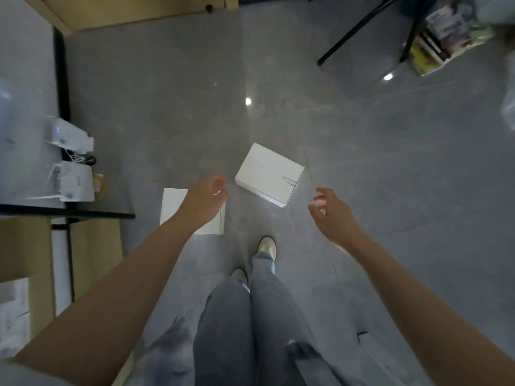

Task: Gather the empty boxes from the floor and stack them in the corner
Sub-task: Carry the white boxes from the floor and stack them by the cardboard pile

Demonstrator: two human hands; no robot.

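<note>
Two white boxes lie on the grey floor in front of my feet. The larger white box [269, 174] sits turned at an angle between my two hands. A flatter white box [174, 207] lies to its left, partly covered by my left forearm. My left hand [207, 196] hovers above that flat box with loosely curled fingers and holds nothing. To the right of the larger box, my right hand [331, 210] is spread with its fingers apart, empty and apart from the box.
A black-framed table [64, 214] at the left carries white devices [75, 182] and cables. Cardboard [94, 246] stands under it. Black chair legs [359, 29] and a pile of packages [446, 37] are at the far right. A wooden panel [125, 9] lies at the top.
</note>
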